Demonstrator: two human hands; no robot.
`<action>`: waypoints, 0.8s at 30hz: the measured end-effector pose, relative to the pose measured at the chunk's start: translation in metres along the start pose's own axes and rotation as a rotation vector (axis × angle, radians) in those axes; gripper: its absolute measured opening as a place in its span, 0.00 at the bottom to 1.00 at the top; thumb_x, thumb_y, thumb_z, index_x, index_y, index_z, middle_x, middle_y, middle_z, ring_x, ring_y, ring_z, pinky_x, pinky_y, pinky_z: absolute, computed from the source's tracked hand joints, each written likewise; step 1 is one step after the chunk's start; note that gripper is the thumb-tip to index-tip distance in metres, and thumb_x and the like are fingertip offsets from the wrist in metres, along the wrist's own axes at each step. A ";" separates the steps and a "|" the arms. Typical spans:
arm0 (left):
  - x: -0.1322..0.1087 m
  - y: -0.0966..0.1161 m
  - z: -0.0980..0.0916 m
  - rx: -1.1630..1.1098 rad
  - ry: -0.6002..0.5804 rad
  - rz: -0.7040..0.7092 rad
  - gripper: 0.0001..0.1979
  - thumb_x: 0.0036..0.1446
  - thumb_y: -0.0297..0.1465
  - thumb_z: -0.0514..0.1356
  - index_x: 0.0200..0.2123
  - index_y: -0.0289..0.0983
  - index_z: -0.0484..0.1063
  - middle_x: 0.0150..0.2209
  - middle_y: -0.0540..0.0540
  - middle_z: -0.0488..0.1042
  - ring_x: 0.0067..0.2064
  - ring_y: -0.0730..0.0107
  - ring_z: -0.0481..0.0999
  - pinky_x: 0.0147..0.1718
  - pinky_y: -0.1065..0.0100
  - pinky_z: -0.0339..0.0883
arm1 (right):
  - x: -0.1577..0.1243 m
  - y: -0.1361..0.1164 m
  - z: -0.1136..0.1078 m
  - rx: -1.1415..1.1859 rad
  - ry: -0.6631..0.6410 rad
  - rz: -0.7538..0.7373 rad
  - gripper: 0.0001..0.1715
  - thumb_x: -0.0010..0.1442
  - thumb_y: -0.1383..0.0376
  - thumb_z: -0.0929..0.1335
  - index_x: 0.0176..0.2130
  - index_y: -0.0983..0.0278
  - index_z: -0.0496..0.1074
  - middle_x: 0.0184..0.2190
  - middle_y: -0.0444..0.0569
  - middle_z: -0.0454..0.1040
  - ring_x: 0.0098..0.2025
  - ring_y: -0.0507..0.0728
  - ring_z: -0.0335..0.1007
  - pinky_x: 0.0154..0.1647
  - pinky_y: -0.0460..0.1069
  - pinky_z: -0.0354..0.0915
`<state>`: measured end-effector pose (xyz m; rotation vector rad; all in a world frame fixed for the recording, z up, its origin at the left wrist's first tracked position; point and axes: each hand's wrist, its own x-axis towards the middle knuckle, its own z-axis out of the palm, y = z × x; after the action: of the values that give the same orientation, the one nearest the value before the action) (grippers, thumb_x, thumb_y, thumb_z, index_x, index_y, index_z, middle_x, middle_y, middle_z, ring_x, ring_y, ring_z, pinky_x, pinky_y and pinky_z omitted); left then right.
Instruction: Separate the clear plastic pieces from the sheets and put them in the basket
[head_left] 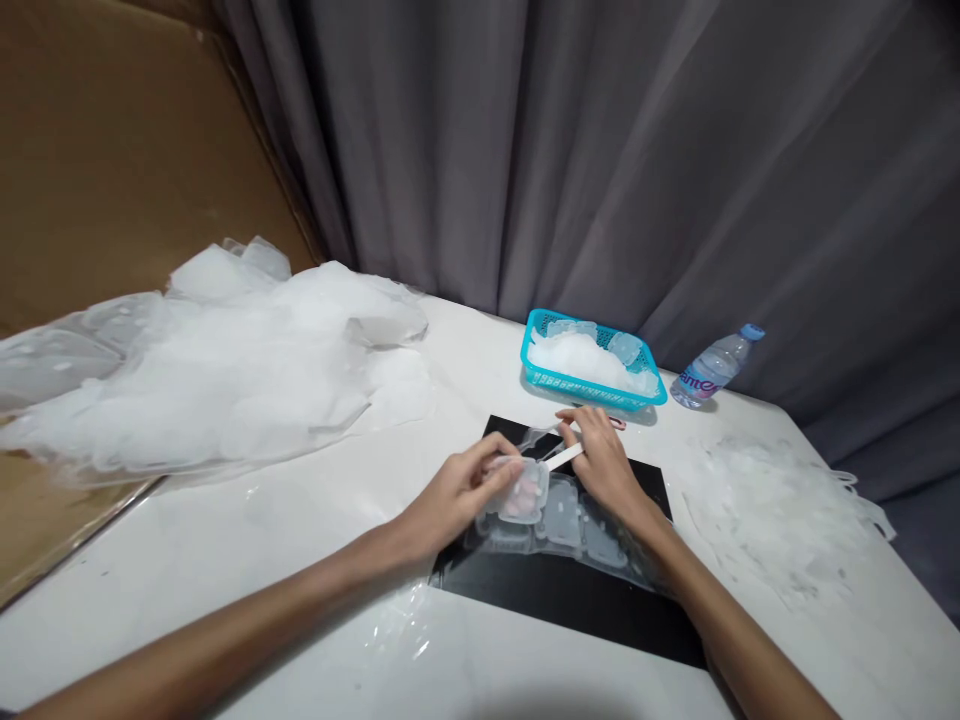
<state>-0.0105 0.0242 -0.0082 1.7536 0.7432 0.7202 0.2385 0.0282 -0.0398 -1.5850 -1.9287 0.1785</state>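
Over a black mat (pixel 570 610), my left hand (pixel 457 490) pinches a small translucent plastic square (pixel 526 495) with rounded corners, and my fingertips show pinkish through it. My right hand (pixel 606 465) is closed near the far edge of the mat. From its fingers a narrow white strip (pixel 564 457) reaches toward the square. Some clear film (pixel 536 437) lies between the two hands. Under them on the mat is a row of several similar translucent pieces (pixel 559 517). Whether the strip touches the square is hard to make out.
Behind the mat stands a turquoise basket (pixel 592 393) with white and translucent pieces. A water bottle (pixel 712 372) leans at its right. A heap of white plastic sheets (pixel 225 370) covers the left, thin clear scraps (pixel 787 510) the right. Grey curtains (pixel 600 150) hang behind.
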 end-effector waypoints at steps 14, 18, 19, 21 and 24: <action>0.007 0.005 -0.005 -0.543 -0.028 -0.234 0.18 0.67 0.45 0.65 0.48 0.36 0.75 0.37 0.46 0.79 0.37 0.66 0.79 0.38 0.66 0.73 | -0.003 -0.046 -0.054 0.505 -0.309 0.063 0.20 0.69 0.48 0.69 0.45 0.60 0.80 0.33 0.47 0.74 0.33 0.56 0.66 0.35 0.51 0.63; 0.008 0.002 -0.006 -0.558 -0.031 -0.250 0.18 0.68 0.45 0.65 0.51 0.37 0.76 0.37 0.46 0.78 0.37 0.67 0.79 0.39 0.66 0.74 | -0.006 -0.041 -0.048 0.588 -0.321 0.123 0.21 0.67 0.46 0.71 0.40 0.61 0.80 0.28 0.44 0.69 0.29 0.53 0.60 0.30 0.49 0.59; 0.008 0.001 -0.006 -0.558 -0.034 -0.250 0.18 0.68 0.44 0.64 0.51 0.37 0.76 0.37 0.46 0.79 0.37 0.67 0.79 0.39 0.66 0.74 | -0.006 -0.040 -0.047 0.605 -0.328 0.132 0.21 0.67 0.47 0.71 0.40 0.61 0.80 0.28 0.43 0.69 0.28 0.53 0.60 0.29 0.49 0.58; 0.008 0.001 -0.007 -0.564 -0.055 -0.246 0.18 0.69 0.44 0.64 0.53 0.37 0.76 0.39 0.45 0.80 0.39 0.65 0.80 0.41 0.64 0.75 | -0.005 -0.039 -0.046 0.644 -0.343 0.144 0.20 0.67 0.48 0.71 0.40 0.61 0.79 0.28 0.43 0.70 0.29 0.53 0.62 0.30 0.49 0.59; 0.009 0.000 -0.008 -0.582 -0.097 -0.228 0.18 0.70 0.43 0.63 0.55 0.37 0.75 0.43 0.42 0.82 0.43 0.61 0.82 0.46 0.59 0.76 | -0.005 -0.041 -0.047 0.691 -0.351 0.145 0.18 0.67 0.49 0.71 0.40 0.61 0.78 0.30 0.44 0.73 0.31 0.54 0.66 0.32 0.49 0.62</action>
<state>-0.0112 0.0353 -0.0048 1.1457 0.5805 0.6130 0.2300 -0.0002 0.0148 -1.2603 -1.7095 1.1167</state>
